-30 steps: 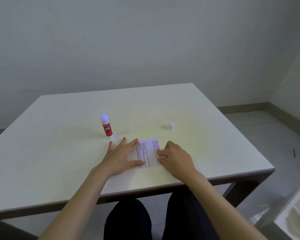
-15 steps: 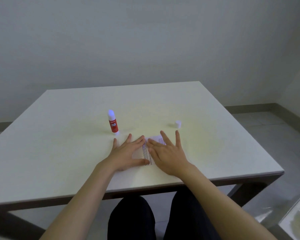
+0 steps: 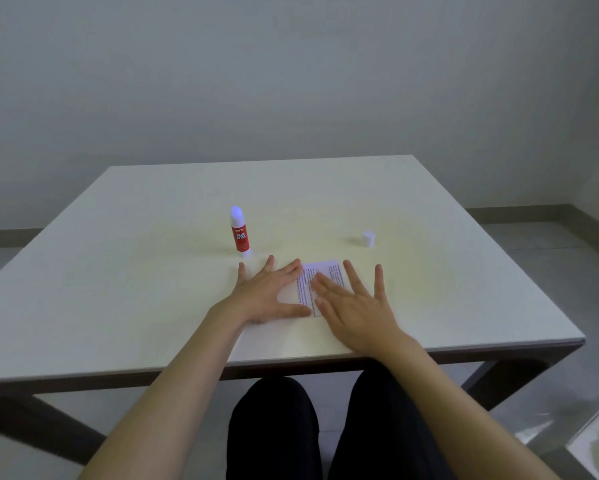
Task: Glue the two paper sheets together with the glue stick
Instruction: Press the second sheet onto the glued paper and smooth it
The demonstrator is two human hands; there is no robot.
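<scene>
Near the table [image 3: 118, 271] front, both hands, left hand [image 3: 267, 294] and right hand [image 3: 355, 311], lie flat and spread on the paper sheets [image 3: 320, 277], likely pressing the bond; glue stick [image 3: 239, 232] stands uncapped aside

Forearms bare, no sleeves visible; dark black trousers [image 3: 274, 427] on both legs.

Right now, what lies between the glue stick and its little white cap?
Nothing: in the head view, bare table separates the upright glue stick from the cap.
</scene>
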